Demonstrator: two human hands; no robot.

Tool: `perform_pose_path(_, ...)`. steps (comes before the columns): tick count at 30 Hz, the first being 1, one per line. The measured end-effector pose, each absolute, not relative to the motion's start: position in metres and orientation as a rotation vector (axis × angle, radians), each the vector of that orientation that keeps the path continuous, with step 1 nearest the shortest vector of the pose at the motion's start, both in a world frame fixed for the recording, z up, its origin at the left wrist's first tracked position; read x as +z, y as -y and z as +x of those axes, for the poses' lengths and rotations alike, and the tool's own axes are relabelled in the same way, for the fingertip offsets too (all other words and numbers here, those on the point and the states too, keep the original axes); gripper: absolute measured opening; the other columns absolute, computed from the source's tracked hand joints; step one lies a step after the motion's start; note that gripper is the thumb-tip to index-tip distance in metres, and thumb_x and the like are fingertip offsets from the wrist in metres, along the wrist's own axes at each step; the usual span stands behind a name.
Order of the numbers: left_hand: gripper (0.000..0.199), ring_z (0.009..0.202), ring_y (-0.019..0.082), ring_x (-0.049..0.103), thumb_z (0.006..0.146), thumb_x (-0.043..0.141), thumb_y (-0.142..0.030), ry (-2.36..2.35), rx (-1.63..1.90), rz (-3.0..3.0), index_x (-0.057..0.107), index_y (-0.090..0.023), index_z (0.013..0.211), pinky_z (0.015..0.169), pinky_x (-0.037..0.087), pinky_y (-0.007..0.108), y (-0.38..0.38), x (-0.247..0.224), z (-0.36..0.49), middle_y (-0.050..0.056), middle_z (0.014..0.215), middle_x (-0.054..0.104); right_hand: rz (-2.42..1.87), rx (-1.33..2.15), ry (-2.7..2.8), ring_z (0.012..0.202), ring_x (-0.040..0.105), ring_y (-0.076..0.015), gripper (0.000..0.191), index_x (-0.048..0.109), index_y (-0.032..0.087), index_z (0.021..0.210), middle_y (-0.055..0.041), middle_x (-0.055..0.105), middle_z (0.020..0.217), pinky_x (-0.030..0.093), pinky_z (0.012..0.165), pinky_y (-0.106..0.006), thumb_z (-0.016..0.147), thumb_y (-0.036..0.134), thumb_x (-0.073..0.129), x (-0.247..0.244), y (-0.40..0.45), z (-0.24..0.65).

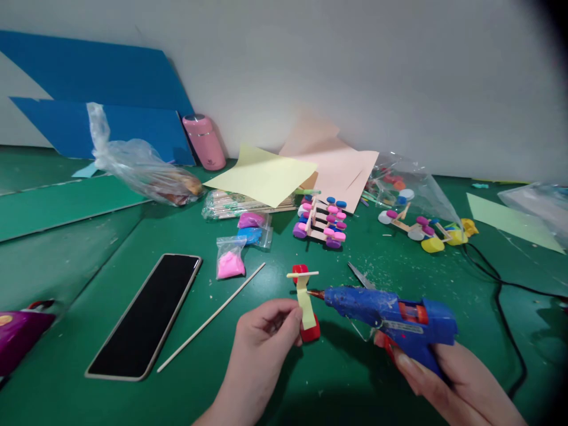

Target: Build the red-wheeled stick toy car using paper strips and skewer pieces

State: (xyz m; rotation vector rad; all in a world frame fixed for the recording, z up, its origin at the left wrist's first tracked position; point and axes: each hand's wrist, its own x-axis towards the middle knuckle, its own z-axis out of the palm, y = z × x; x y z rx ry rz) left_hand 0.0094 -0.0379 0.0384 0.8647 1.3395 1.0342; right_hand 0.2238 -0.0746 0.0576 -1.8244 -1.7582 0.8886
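Note:
A blue glue gun (390,313) lies in the grip of my right hand (430,373), its copper-coloured nozzle pointing left. The nozzle tip is at the right edge of a pale yellow strip (305,305); whether they touch I cannot tell. My left hand (270,337) pinches that strip at its left side. One red piece (310,331) sits at the strip's lower end and another red piece (300,270) at its upper end. A short thin stick (303,274) lies across the top of the strip.
Behind stand small pink, purple and blue wheeled models (322,223). A phone (146,316) and a long stick (210,318) lie left. Scissors (361,276) are partly behind the glue gun. A black cable (499,302) runs at right. Clay bags (231,260) lie left of centre.

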Motion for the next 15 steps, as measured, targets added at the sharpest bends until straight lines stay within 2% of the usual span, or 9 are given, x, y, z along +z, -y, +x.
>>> perform_pose_path(2,0.011,0.047,0.009,0.048,0.069,0.061,-0.024,-1.341,1.023,0.876,0.066,-0.016,0.063,0.049,0.038,0.018,0.0384,0.0385,0.0093,-0.002,0.048,0.057,-1.809,0.924,1.671,0.042,0.049,-0.0152,0.033,0.065,0.027,0.095,0.0,0.056,0.051,0.04,0.037,-0.023,0.072,0.049,0.055,0.0565,0.0757,0.2212)
perform_pose_path(6,0.013,0.047,0.01,0.048,0.07,0.061,-0.025,-1.332,1.018,0.887,0.066,-0.016,0.063,0.049,0.038,0.018,0.0406,0.039,0.0086,-0.001,0.049,0.058,-1.779,0.964,1.561,0.047,0.054,-0.0171,0.025,0.065,0.03,0.091,-0.0017,0.063,0.063,0.045,0.039,-0.024,0.072,0.044,0.056,0.0515,0.0768,0.2187)
perform_pose_path(10,0.012,0.049,0.01,0.048,0.071,0.06,-0.025,-1.32,1.024,0.879,0.068,-0.017,0.067,0.05,0.039,0.018,0.0416,0.0389,0.0074,-0.002,0.049,0.058,-1.805,0.952,1.616,0.043,0.051,-0.0157,0.026,0.066,0.028,0.087,-0.0012,0.06,0.054,0.042,0.037,-0.023,0.071,0.045,0.056,0.0516,0.0766,0.2217)
perform_pose_path(15,0.012,0.049,0.01,0.048,0.071,0.061,-0.025,-1.309,1.02,0.862,0.068,-0.017,0.069,0.05,0.039,0.018,0.0412,0.0382,0.0068,-0.001,0.052,0.06,-1.783,0.899,1.707,0.042,0.05,-0.0143,0.033,0.066,0.025,0.09,-0.0011,0.058,0.052,0.04,0.038,-0.023,0.072,0.05,0.052,0.0571,0.0752,0.2198)
